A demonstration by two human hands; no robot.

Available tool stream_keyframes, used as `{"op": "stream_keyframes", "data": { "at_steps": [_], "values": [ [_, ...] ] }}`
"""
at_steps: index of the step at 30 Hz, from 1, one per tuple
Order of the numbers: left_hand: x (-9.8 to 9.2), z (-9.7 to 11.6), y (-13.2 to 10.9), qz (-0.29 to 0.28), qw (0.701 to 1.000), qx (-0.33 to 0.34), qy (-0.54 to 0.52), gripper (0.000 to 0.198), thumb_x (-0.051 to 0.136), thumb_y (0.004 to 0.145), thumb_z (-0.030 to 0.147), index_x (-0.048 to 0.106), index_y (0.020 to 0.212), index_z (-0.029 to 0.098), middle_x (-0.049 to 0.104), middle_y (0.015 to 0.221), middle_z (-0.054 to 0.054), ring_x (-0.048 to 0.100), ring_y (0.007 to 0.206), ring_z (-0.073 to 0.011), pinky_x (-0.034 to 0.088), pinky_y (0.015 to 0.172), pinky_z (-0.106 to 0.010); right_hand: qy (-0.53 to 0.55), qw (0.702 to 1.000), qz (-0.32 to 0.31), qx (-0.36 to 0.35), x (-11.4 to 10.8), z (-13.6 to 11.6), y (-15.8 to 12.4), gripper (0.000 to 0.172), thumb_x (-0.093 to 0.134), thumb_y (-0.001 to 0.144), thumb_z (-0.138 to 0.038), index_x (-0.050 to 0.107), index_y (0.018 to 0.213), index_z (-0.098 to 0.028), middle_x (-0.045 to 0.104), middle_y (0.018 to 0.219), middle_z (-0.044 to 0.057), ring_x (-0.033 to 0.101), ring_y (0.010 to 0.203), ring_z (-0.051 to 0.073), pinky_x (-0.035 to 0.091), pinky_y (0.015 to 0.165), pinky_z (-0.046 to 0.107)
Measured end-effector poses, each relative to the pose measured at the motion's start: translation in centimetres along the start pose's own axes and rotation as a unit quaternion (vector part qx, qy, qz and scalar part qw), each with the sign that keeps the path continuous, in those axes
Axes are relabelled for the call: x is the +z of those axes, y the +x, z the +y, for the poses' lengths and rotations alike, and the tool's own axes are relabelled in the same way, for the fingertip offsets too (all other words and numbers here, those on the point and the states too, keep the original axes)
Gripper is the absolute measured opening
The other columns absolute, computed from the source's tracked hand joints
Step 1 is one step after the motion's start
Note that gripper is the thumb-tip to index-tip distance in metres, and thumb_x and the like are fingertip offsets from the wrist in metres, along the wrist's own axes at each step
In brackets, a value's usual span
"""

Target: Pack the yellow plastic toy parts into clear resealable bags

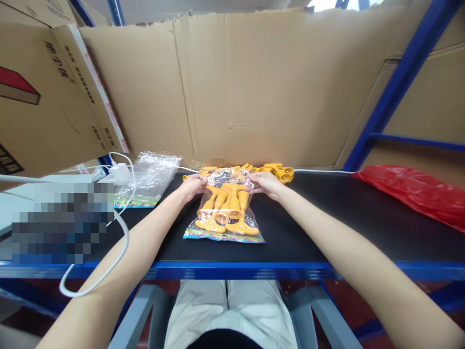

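Note:
A clear plastic bag lies on the black tabletop in front of me, with several orange plastic pieces inside, each with a T-shaped handle and a cup-like end. A coloured printed strip runs along the bag's near edge. My left hand pinches the bag's far left corner, and my right hand pinches its far right side. More loose orange pieces lie just behind the bag and my hands, against the cardboard; the bag partly hides them.
Flat clear bags lie to the left, beside a white charger and white cables. A red plastic bag rests at the right. A cardboard wall stands behind, a carton at left. The table has a blue front edge.

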State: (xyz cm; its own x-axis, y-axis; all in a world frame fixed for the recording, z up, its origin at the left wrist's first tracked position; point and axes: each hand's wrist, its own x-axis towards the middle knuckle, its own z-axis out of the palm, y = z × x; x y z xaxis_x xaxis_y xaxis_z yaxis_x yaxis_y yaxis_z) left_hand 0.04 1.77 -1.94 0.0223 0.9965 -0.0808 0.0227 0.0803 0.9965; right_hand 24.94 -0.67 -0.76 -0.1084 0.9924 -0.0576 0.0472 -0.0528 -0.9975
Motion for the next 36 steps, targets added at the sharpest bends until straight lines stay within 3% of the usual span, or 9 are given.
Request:
{"op": "stream_keyframes", "data": {
  "at_steps": [6, 17, 23, 29, 36],
  "values": [
    [-0.5, -0.6, 0.0, -0.089, 0.995, -0.033, 0.033, 0.011, 0.069, 0.071, 0.014, 0.059, 0.076, 0.011, 0.069, 0.076, -0.008, 0.065, 0.063, -0.0134, 0.052, 0.066, -0.025, 0.006, 0.993, -0.100, 0.064, -0.5, 1.1, 0.4, 0.002, 0.062, 0.079, -0.009, 0.062, 0.077, -0.010, 0.065, 0.073, 0.004, 0.061, 0.063, 0.007, 0.054, 0.065, 0.018],
    [-0.3, 0.2, -0.1, -0.038, 0.999, -0.020, 0.024, 0.013, 0.052, 0.078, 0.004, 0.057, 0.086, 0.012, 0.069, 0.070, -0.006, 0.065, 0.058, -0.0130, 0.050, 0.055, -0.022, 0.008, 0.990, -0.109, 0.090, -1.0, 1.6, 1.0, 0.006, 0.058, 0.081, -0.008, 0.063, 0.084, -0.009, 0.068, 0.084, 0.008, 0.065, 0.074, 0.012, 0.052, 0.086, 0.033],
    [-0.8, 0.2, 0.1, -0.073, 0.997, -0.021, 0.025, 0.015, 0.053, 0.078, 0.004, 0.060, 0.088, 0.013, 0.070, 0.074, -0.007, 0.067, 0.062, -0.0143, 0.052, 0.061, -0.025, 0.003, 0.986, -0.145, 0.085, -1.8, 2.1, 1.6, 0.015, 0.059, 0.082, -0.011, 0.064, 0.096, -0.011, 0.068, 0.096, 0.009, 0.066, 0.082, 0.012, 0.051, 0.089, 0.033],
    [-2.1, 0.2, 0.3, -0.137, 0.990, 0.004, 0.027, 0.020, 0.066, 0.072, 0.010, 0.066, 0.092, 0.014, 0.071, 0.085, -0.008, 0.068, 0.071, -0.0156, 0.054, 0.069, -0.028, 0.014, 0.983, -0.170, 0.064, -2.4, 2.7, 1.9, 0.031, 0.060, 0.081, -0.009, 0.062, 0.111, -0.015, 0.068, 0.098, 0.008, 0.066, 0.082, 0.012, 0.053, 0.086, 0.033],
    [-3.1, -0.1, 0.8, -0.162, 0.986, 0.012, 0.029, 0.030, 0.075, 0.065, 0.016, 0.068, 0.094, 0.015, 0.071, 0.090, -0.010, 0.068, 0.079, -0.0188, 0.054, 0.075, -0.030, 0.031, 0.985, -0.164, 0.053, -2.3, 2.6, 1.5, 0.029, 0.053, 0.085, -0.011, 0.060, 0.113, -0.014, 0.069, 0.093, 0.009, 0.067, 0.076, 0.012, 0.056, 0.079, 0.031]
  ]
}}
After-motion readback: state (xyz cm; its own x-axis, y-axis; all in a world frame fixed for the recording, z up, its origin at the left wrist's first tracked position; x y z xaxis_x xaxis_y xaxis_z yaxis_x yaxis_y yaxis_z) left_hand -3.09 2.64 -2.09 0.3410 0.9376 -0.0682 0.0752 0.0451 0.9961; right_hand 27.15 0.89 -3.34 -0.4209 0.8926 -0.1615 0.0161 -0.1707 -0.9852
